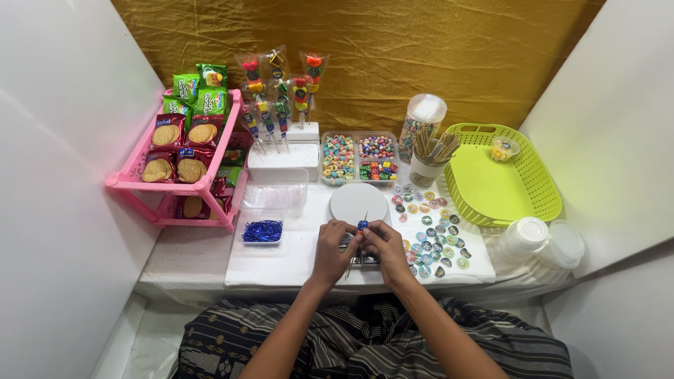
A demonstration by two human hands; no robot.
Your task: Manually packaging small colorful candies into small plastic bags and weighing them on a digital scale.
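Observation:
My left hand (334, 247) and my right hand (384, 245) meet over a small white kitchen scale (359, 202) at the front of the table. Between the fingertips is a thin wooden skewer (357, 247) with a small blue wrapped candy (362, 224) on its upper end. Both hands pinch the skewer and candy. Round colourful stickers (432, 231) lie spread out just right of my right hand.
A pink rack (184, 184) of snack packets stands left. A foam block (283, 156) holds finished candy skewers. Behind the scale sit a tray of sweets (359, 158), a candy jar (421, 121) and a cup of skewers (430, 163). A green basket (500, 184) and white cups (525, 237) are right; blue twist ties (262, 231) lie left.

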